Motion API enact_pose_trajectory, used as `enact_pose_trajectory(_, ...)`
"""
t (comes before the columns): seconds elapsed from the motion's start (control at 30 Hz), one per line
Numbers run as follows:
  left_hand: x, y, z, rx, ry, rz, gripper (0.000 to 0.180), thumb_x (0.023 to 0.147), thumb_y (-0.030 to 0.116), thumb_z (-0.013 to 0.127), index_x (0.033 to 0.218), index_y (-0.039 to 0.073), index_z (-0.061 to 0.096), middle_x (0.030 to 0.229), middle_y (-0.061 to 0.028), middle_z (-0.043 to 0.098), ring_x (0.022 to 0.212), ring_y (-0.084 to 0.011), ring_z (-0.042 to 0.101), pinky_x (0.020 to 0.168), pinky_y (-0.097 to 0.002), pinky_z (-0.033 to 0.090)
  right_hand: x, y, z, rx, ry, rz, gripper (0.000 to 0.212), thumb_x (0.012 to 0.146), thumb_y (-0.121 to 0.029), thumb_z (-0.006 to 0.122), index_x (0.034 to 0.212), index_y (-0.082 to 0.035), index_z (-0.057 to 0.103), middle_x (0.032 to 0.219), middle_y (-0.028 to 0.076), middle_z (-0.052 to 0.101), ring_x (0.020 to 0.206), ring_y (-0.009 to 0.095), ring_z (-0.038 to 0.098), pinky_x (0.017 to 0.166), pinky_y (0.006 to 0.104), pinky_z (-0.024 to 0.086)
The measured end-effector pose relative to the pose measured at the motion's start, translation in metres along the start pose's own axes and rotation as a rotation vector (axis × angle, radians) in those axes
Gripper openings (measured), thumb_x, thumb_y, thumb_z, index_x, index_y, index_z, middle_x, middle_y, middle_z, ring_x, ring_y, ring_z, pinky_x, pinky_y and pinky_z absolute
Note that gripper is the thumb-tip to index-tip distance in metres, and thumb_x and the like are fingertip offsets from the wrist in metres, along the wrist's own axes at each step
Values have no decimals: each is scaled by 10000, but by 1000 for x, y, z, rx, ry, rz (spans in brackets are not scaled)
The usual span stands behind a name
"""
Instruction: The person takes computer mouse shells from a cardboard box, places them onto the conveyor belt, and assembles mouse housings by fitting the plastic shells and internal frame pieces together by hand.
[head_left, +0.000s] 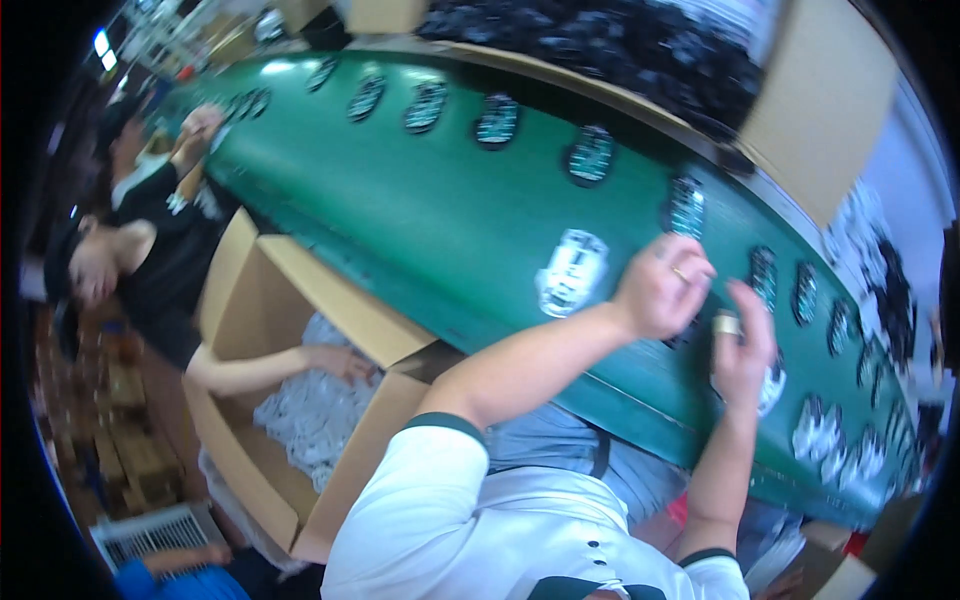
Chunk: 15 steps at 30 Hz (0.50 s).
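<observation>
1. We open at nine o'clock, where a co-worker in black (175, 275) leans in, one arm reaching into an open cardboard box (352, 465) at eight o'clock; the co-worker's hand (340, 363) rests on a heap of pale plastic pieces (312, 420).
2. Sweeping along the green surface (430, 220), from eleven o'clock round to one, there's a spaced-out line of dark oval pieces with green faces (496, 121).
3. Just right of centre, towards one o'clock, a white oval piece (572, 272) lies flat and alone, left of the hands.
4. Up at one o'clock, beyond the surface, black parts (600, 45) are heaped high beside a tall cardboard flap (830, 100).
5. Here's the left hand (665, 287), fingers curled in, a ring on one; a dark oval piece (686, 205) sits just past it at its one o'clock. Blur hides the fingertips, so whether it pinches anything, I cannot tell.
6. Close by at its four o'clock, the right hand (745, 345) has its fingers bent and raised, apart from the left; its grip I cannot tell either. A white piece (773, 388) peeks out at its five o'clock.
7. Finishing at four o'clock, more white pieces (818, 430) cluster near the edge, with dark ones (805, 293) above.
</observation>
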<state>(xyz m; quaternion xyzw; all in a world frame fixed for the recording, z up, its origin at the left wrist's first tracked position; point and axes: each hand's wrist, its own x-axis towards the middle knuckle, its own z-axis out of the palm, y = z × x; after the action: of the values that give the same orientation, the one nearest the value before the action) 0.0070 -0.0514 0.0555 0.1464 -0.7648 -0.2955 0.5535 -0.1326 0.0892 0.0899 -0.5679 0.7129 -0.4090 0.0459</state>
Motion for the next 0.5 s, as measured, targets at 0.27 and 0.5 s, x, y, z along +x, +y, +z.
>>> enact_pose_trajectory(0.27, 15, 2, -4, 54, 171, 87, 177, 843, 34, 701, 1015, 57, 668, 1052, -143, 642, 925, -337, 644, 790, -426, 549, -19, -18, 23, -203, -391, -209, 481, 830, -118, 742, 1298, -39, 665, 1450, 229, 552, 1385, 427, 497, 1172, 552, 385)
enact_pose_trajectory(0.5, -10, 36, -61, 632, 85, -269, 632, 812, 277, 798, 1326, -5, 561, 1348, -248, 537, 1277, -439, 498, 1105, -536, 400, -25, -11, 9, -119, -327, -35, 612, 794, -29, 781, 1381, -21, 607, 1512, 230, 516, 1384, 418, 509, 1158, 472, 435)
